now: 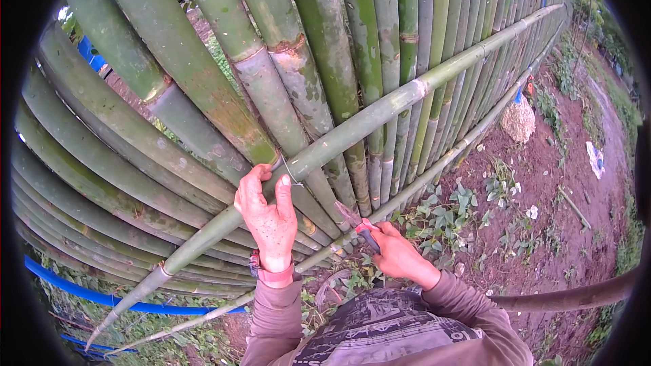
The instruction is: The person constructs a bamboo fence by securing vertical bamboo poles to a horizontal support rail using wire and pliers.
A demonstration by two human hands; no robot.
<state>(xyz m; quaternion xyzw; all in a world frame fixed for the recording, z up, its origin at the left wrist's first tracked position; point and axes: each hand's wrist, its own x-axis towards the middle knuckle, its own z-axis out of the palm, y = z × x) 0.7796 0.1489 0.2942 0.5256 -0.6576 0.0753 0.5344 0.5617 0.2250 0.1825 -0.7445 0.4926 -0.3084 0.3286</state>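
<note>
A long green bamboo pole (366,122) runs slantwise across a wall of upright bamboo poles (332,41). A thin wire (290,171) loops round it, its loose end sticking out near my left thumb. My left hand (268,217) rests on the crossing pole, fingers curled over it and thumb raised beside the wire. In my right hand (399,254) is a pair of pliers (351,217) with red and dark handles. Their jaws point up and left toward the upright poles, apart from the wire. Whether the jaws are closed is hard to see.
A lower bamboo rail (447,157) crosses near the ground. Blue pipe (135,305) curves at the lower left. A pale sack-like lump (518,122) and white litter (595,160) lie on reddish soil with leafy weeds (451,213). A dark pole (569,297) extends at the right.
</note>
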